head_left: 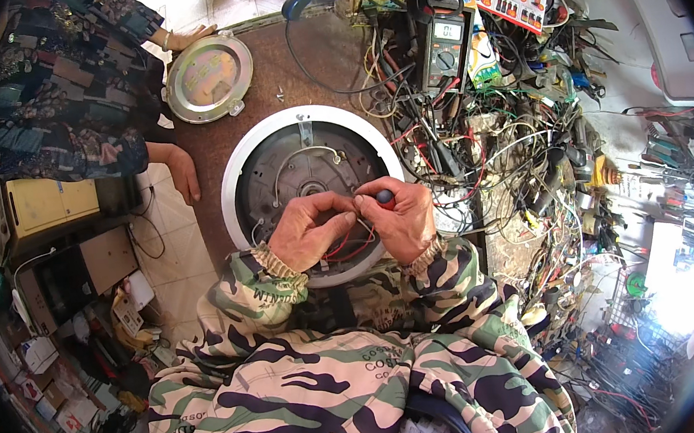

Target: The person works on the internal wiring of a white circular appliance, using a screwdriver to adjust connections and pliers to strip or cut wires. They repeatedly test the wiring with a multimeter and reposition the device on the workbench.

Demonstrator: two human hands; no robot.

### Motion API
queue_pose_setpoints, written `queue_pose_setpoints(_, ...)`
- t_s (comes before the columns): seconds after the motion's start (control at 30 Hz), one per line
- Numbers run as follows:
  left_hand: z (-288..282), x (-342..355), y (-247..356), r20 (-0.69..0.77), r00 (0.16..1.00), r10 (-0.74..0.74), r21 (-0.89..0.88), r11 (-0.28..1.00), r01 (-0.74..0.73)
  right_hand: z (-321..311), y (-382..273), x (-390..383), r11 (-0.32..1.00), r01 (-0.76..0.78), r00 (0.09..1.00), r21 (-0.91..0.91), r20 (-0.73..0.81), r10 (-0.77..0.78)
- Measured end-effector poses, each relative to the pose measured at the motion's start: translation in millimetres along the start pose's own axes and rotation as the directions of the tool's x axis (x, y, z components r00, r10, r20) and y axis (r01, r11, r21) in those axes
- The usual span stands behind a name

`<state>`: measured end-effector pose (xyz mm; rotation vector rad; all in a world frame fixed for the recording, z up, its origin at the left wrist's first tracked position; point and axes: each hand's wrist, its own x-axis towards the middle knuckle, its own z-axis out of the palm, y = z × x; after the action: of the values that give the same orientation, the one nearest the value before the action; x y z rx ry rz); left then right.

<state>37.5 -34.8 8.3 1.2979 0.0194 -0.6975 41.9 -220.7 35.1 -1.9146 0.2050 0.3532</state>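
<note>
A round appliance housing with a white rim (232,174) and a dark interior lies open on the brown table before me. Over its near right part my two hands meet. My left hand (310,230) is closed in a pinch at a thin wire (370,233), whose end is hidden by the fingertips. My right hand (403,223) is closed round a screwdriver (385,199) with a dark and red handle; its shaft is hidden. Red wires (338,249) run below my fingers inside the housing. A pale wire (286,162) arcs across its far part.
A round metal cover (210,79) lies at the far left, with a co-worker's hand (191,37) at its edge. That person's other hand (183,173) rests at the table's left edge. To the right are a multimeter (444,54) and heaped cables (516,139).
</note>
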Motion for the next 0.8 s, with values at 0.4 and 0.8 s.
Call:
queue_pose_setpoints(0.4,0,1,-7,0.001,1.000,-0.022,-0.027,0.999,0.022,4,-6,2,0.996,-0.078,0.997,0.051,-0.008,0.079)
queue_pose_setpoints(0.8,-1,2,-6,-0.065,0.996,0.061,0.160,0.986,-0.050,3,4,-4,0.994,-0.054,0.997,0.093,-0.055,0.059)
